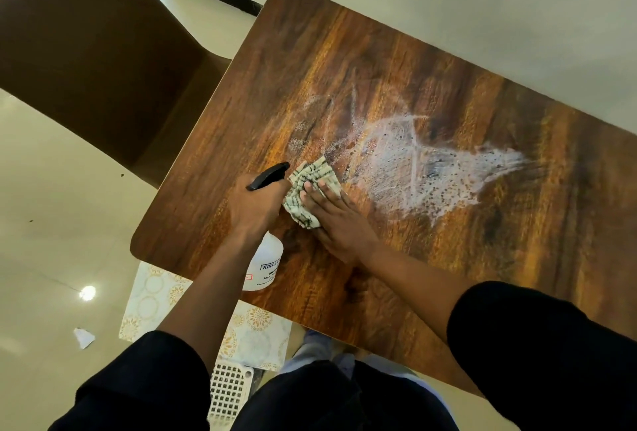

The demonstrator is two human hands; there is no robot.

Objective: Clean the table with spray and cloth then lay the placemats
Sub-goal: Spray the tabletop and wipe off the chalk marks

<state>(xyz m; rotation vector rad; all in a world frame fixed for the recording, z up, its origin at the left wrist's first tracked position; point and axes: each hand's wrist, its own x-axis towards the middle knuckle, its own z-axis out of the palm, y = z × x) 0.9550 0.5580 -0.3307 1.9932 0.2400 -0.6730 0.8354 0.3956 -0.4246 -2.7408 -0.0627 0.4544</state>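
The right hand (331, 213) pressed flat, fingers straight, on the cloth (312, 189) on the counter (448, 258); the foam patch (431, 168) stretched away just beyond its fingertips. The left hand (256, 205), beside it, gripped the spray bottle (265, 265), its label partly hidden. Placemats (255, 334) lay below, cut off by the counter.

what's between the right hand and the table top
The checked cloth: in the head view the right hand lies flat on it, fingers straight, pressing it onto the wooden table at the near edge of the white spray smear.
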